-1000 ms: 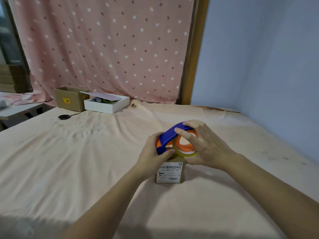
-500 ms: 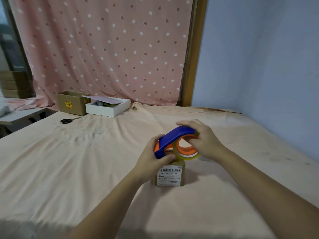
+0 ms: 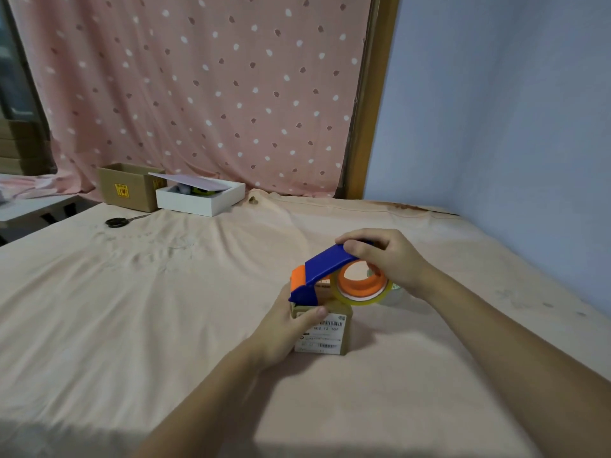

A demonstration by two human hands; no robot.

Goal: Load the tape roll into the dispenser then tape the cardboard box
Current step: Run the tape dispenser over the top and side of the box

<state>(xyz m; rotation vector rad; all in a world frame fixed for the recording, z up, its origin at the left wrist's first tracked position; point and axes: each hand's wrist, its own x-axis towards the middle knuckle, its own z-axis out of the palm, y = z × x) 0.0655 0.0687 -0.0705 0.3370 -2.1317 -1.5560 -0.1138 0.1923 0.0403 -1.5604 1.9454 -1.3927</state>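
Observation:
A small cardboard box (image 3: 344, 338) with a white barcode label stands on the peach sheet, centre right. Resting on its top is a blue and orange tape dispenser (image 3: 325, 269), with a clear tape roll (image 3: 363, 297) on its orange hub. My right hand (image 3: 386, 259) grips the dispenser's blue handle from above. My left hand (image 3: 284, 328) holds the box's left side, thumb pressed on the front near the top edge. The dispenser's blade end sits at the box's front left corner.
The peach sheet (image 3: 165, 309) covers a wide flat surface. Far left at the back are black scissors (image 3: 117, 222), an open brown carton (image 3: 129, 188) and a white shallow box (image 3: 201, 203). A blue wall runs along the right.
My left hand has dropped from the dispenser's front end onto the box's side. The dispenser has slid back and right along the box top with my right hand.

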